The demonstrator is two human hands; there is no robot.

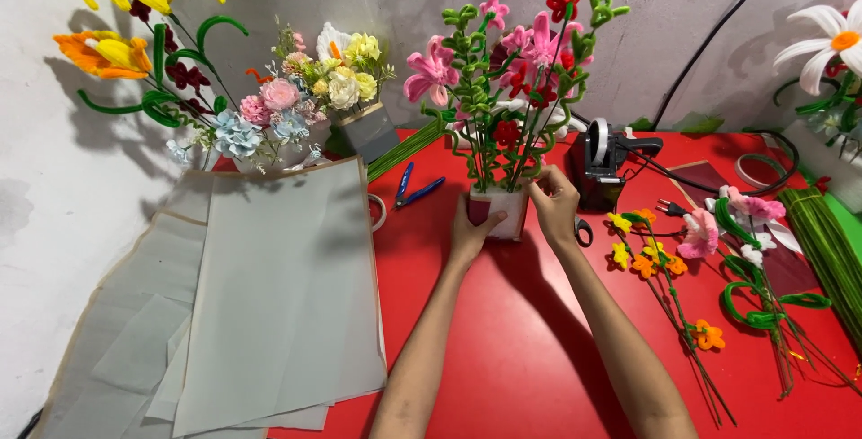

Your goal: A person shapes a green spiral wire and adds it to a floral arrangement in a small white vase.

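Note:
A small white and dark red box vase stands on the red table. It holds a pipe-cleaner bouquet of pink and red flowers with green curled stems. My left hand cups the vase's lower left side. My right hand pinches the vase's upper right edge, fingers touching the stems' base. Both forearms reach in from the bottom of the view.
Grey paper sheets cover the table's left. Blue-handled pliers lie behind them. A black tape dispenser, scissors and loose pipe-cleaner flowers lie right. More bouquets and green stems line the back and right.

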